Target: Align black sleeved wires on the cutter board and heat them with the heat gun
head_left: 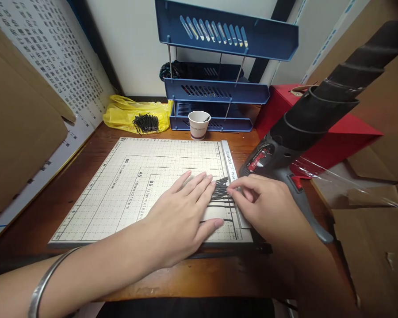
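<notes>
My left hand (185,203) lies flat over a row of thin black strips (220,190) on the cream gridded board of a paper trimmer (116,194). Its fingers are stretched out and its thumb is apart, near one separate strip. At the strips' right ends, beside the trimmer's metal edge rail (230,159), the thumb and index finger of my right hand (262,196) are pinched together on the tip of a strip. How much of that strip is between the fingertips is partly hidden. The strips' left ends are under my left hand.
Behind the board stand a white paper cup (199,126) with dark pieces inside, a yellow plastic bag (119,115) bearing a black bundle (147,123), and a blue tiered tray (215,90). A grey-black blower-like tool (285,132), a red box (345,115) and cardboard (374,256) crowd the right.
</notes>
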